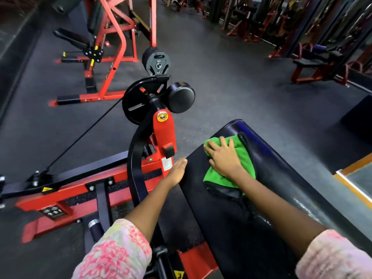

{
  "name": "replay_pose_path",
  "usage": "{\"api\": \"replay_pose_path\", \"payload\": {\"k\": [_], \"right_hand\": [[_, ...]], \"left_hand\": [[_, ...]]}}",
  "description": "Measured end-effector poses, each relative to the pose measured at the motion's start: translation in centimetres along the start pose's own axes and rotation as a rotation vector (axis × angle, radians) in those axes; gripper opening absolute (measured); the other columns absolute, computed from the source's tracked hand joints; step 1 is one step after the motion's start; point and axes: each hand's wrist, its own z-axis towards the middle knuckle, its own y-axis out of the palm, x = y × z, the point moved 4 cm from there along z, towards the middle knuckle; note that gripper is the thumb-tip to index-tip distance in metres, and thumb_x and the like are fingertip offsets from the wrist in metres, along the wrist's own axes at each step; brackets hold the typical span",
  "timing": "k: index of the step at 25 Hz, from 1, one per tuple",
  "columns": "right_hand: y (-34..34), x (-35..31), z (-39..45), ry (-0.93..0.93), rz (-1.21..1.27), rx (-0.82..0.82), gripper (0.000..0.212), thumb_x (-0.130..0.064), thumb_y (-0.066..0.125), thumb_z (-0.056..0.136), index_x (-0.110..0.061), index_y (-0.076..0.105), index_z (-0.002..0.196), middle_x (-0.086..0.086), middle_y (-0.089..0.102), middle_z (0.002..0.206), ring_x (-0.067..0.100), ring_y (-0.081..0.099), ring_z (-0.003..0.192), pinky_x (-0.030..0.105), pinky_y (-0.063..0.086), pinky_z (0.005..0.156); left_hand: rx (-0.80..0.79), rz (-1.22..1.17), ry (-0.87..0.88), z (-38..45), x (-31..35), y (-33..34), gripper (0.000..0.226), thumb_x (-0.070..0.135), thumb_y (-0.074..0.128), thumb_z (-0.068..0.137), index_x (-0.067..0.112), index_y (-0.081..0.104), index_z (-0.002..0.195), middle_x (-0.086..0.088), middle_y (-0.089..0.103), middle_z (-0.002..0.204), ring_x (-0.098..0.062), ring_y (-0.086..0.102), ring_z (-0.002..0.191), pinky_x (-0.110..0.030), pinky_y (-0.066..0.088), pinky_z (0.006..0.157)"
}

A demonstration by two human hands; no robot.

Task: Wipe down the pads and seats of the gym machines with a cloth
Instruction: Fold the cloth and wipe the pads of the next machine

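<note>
Wiping step underway: right hand [222, 158] flat, fingers spread, pressing green cloth [239, 158] on black pad [217, 208], toward far end. Left hand [178, 172] straight-fingered, holding nothing, at pad's left edge. Next: sweep cloth toward near end, likely.

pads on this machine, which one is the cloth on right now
The long flat black bench pad, where the right hand presses the green cloth. The round roller pad by the weight plate is bare.

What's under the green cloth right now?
The cloth lies on the black pad, with the right hand pressing flat on top. The pad surface beneath it is hidden.
</note>
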Motion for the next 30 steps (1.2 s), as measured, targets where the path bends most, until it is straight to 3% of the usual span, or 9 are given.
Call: {"api": "replay_pose_path", "payload": {"k": [4,9,11,14,16,19,25,27,30], "right_hand": [[1.1,-0.3,-1.4,-0.236,-0.070,-0.093,0.058,-0.036,0.044,0.092,-0.023,0.029,0.147,-0.001,0.025,0.153,0.033,0.023,0.135,0.048,0.020,0.107],[0.7,-0.5,0.6,0.091,-0.064,0.139,0.043,-0.031,0.065,0.076,-0.021,0.062,0.117,0.011,0.052,0.120,0.030,0.050,0.102,0.041,0.040,0.082],[1.7,-3.5,0.9,-0.078,-0.020,0.081,0.045,-0.030,0.057,0.083,-0.018,0.054,0.127,0.010,0.048,0.124,0.031,0.045,0.111,0.044,0.036,0.092],[1.9,-2.8,-0.9,-0.289,-0.047,0.113,0.054,-0.034,0.071,0.069,-0.017,0.062,0.120,0.006,0.060,0.113,0.029,0.055,0.101,0.040,0.040,0.086],[1.7,-0.5,-0.4,-0.166,-0.097,0.252,0.052,-0.035,0.079,0.057,-0.017,0.069,0.105,0.003,0.064,0.097,0.026,0.057,0.085,0.037,0.036,0.074],[1.6,-2.1,1.6,0.045,-0.044,0.217,0.042,-0.034,0.077,0.060,-0.015,0.069,0.097,0.005,0.061,0.093,0.026,0.055,0.084,0.037,0.041,0.073],[3.0,-4.8,-0.2,-0.336,-0.011,0.108,0.051,-0.034,0.075,0.065,-0.012,0.067,0.110,0.008,0.059,0.099,0.029,0.055,0.092,0.039,0.042,0.077],[2.3,-3.3,0.6,-0.178,-0.067,0.210,0.051,-0.037,0.082,0.051,-0.015,0.072,0.097,0.005,0.060,0.089,0.026,0.055,0.081,0.036,0.038,0.069],[2.5,-5.9,1.9,-0.096,-0.016,0.126,0.047,-0.037,0.083,0.048,-0.015,0.072,0.088,0.002,0.059,0.086,0.024,0.053,0.080,0.035,0.043,0.068]], "left_hand": [[-0.004,-0.108,-0.058,-0.9,-1.7,-0.6,0.049,0.034,0.024,0.104,0.011,0.029,0.146,0.000,0.028,0.151,-0.015,0.021,0.142,-0.033,0.012,0.118],[-0.026,-0.242,-0.146,-0.8,-2.3,-0.9,0.057,0.050,0.021,0.099,0.017,0.035,0.144,0.005,0.030,0.150,-0.013,0.026,0.139,-0.033,0.014,0.118],[-0.046,-0.269,-0.173,-2.1,-0.7,-1.3,0.049,0.036,0.016,0.104,0.013,0.037,0.142,0.007,0.037,0.132,-0.014,0.029,0.135,-0.023,0.020,0.110],[-0.062,-0.312,-0.123,-2.6,0.0,-1.7,0.054,0.036,0.008,0.103,0.011,0.034,0.143,-0.001,0.035,0.146,-0.017,0.027,0.139,-0.024,0.019,0.109],[-0.060,-0.336,-0.139,-2.6,-0.3,-1.7,0.056,0.037,0.005,0.103,0.012,0.031,0.145,-0.005,0.030,0.151,-0.019,0.023,0.141,-0.027,0.015,0.111],[-0.043,-0.395,-0.141,-2.0,-1.2,-1.6,0.060,0.041,0.003,0.102,0.012,0.031,0.145,-0.006,0.027,0.153,-0.021,0.020,0.142,-0.030,0.013,0.113],[-0.030,-0.454,-0.128,-2.3,-1.1,-1.6,0.062,0.039,0.000,0.102,0.006,0.033,0.144,-0.009,0.033,0.149,-0.022,0.026,0.140,-0.027,0.017,0.111],[-0.030,-0.486,-0.124,-2.0,-1.5,-1.5,0.063,0.040,0.000,0.102,0.005,0.031,0.144,-0.010,0.031,0.151,-0.020,0.026,0.140,-0.026,0.016,0.112],[0.002,-0.519,-0.120,-2.0,-1.2,-1.5,0.062,0.038,0.002,0.102,0.004,0.036,0.141,-0.009,0.034,0.148,-0.021,0.030,0.138,-0.026,0.021,0.109]]}}
